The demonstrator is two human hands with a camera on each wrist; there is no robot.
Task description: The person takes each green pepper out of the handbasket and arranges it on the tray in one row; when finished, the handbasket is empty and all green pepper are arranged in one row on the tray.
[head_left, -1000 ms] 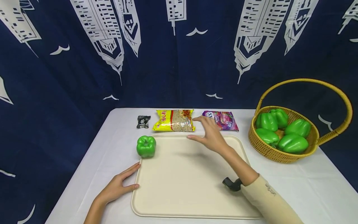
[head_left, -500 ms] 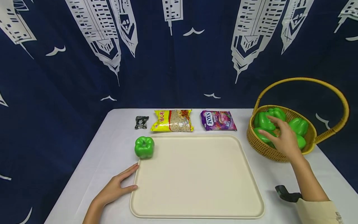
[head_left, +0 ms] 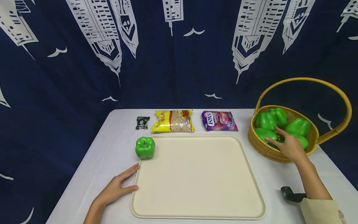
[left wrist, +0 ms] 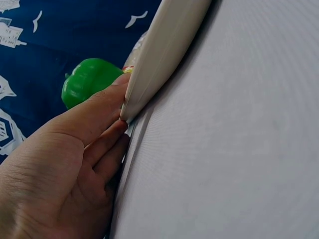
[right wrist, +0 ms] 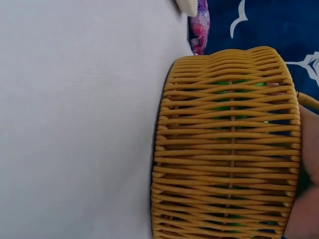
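Dark blue curtain [head_left: 179, 74] printed with white towers is hanging behind a white table [head_left: 112, 155]. Over at the basket [head_left: 260, 148], the right hand [head_left: 291, 148] is reaching in with thumb and forefinger spread; whether they are touching a pepper, I cannot tell. Five green peppers [head_left: 265, 121] are sitting in that basket, the near ones partly hidden by the hand. Since a second ago the right hand has moved from above the tray [head_left: 195, 177] to the basket, so the work seems to be turning to those peppers. Meanwhile the left hand [head_left: 114, 189] is resting its thumb and straight fingers against the tray's left rim. One loose pepper [head_left: 145, 147] is sitting at the tray's far left corner. Beyond the far edge, a black packet [head_left: 142, 123], a yellow bag [head_left: 173, 121] and a purple bag [head_left: 219, 120] are lying in a row. Neighbouring peppers are crowding the fingers, and the tall handle [head_left: 305, 79] is arching above, probably hampering a lift straight up.
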